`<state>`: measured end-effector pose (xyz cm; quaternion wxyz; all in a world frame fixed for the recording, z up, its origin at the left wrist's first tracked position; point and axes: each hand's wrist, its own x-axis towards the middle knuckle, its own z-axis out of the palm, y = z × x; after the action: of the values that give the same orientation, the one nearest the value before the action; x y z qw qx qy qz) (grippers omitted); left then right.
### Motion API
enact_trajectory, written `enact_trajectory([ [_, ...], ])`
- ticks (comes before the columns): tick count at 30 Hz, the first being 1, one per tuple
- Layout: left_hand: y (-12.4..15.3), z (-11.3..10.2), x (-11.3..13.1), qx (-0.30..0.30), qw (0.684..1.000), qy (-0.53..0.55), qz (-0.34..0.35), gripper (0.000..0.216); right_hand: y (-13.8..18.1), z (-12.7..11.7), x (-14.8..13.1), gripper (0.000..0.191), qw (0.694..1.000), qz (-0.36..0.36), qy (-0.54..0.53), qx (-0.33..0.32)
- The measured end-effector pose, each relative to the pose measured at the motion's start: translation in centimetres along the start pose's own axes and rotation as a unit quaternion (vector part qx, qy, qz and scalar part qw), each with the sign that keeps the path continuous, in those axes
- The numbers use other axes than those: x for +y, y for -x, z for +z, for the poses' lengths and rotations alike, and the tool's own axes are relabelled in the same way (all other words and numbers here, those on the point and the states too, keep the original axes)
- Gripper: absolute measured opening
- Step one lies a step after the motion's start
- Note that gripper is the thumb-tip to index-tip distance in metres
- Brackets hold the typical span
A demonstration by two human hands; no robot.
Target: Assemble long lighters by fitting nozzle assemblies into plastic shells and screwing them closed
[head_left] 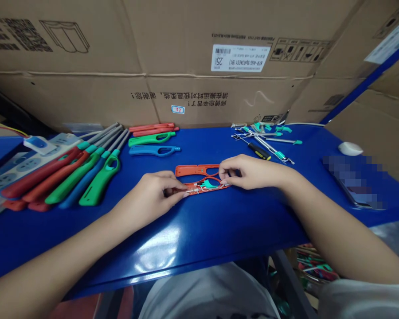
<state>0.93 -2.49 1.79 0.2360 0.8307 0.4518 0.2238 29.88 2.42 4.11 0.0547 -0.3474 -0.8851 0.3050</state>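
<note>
An orange lighter shell half (213,188) lies open-side up on the blue table, with a teal trigger (206,184), thin white wires and a small clear part inside. Its mating orange half (189,170) lies just beyond it. My left hand (161,190) is closed at the left end of the nearer half, thumb and fingertips pinching there over the clear part. At the right end, my right hand (242,173) is closed in a pinch, its fingertips at the shell's edge and the wires. Whether it grips the shell or a wire is partly hidden by the fingers.
Assembled lighters (98,177) lie fanned on the left, beside a power strip (26,164). Loose shells (154,149) sit behind my hands. Several inner assemblies (269,141) and a screwdriver (259,151) lie back right; a phone (352,181) is far right. Cardboard (186,53) walls the back.
</note>
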Motion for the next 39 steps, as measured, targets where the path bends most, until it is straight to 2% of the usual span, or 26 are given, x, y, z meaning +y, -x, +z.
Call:
enact_trajectory([
  [10,0.0,0.1,-0.2,0.003,1.000,0.002,0.001,0.018,-0.2,0.4,-0.4,0.006,1.000,0.002,0.023,0.008],
  [17,-0.1,0.0,0.1,-0.001,1.000,-0.001,-0.006,0.019,-0.1,0.8,-1.1,0.003,0.997,0.075,0.029,0.015],
  [21,-0.1,0.0,-0.1,0.000,1.000,0.002,-0.001,0.020,-0.1,0.8,-1.2,0.008,0.997,0.062,0.031,0.021],
  [25,0.1,0.0,-0.3,0.003,1.000,-0.002,0.012,0.021,-0.3,1.2,-1.3,0.009,0.995,0.093,0.016,0.026],
  [28,0.2,-0.2,-0.1,0.023,0.997,-0.053,0.044,0.022,-0.3,1.3,-1.4,0.011,0.995,0.090,0.019,0.037],
  [30,0.3,-0.4,0.3,0.037,0.991,-0.097,0.089,0.027,-0.3,1.3,-1.5,0.012,0.996,0.084,0.016,0.031],
  [34,0.5,-0.1,1.0,-0.016,0.967,-0.163,0.193,0.032,-0.3,1.1,-1.4,0.010,0.997,0.074,0.010,0.027],
  [39,0.5,1.1,0.6,-0.044,0.949,-0.220,0.220,0.042,-0.3,1.1,-1.3,0.009,0.997,0.068,0.013,0.028],
])
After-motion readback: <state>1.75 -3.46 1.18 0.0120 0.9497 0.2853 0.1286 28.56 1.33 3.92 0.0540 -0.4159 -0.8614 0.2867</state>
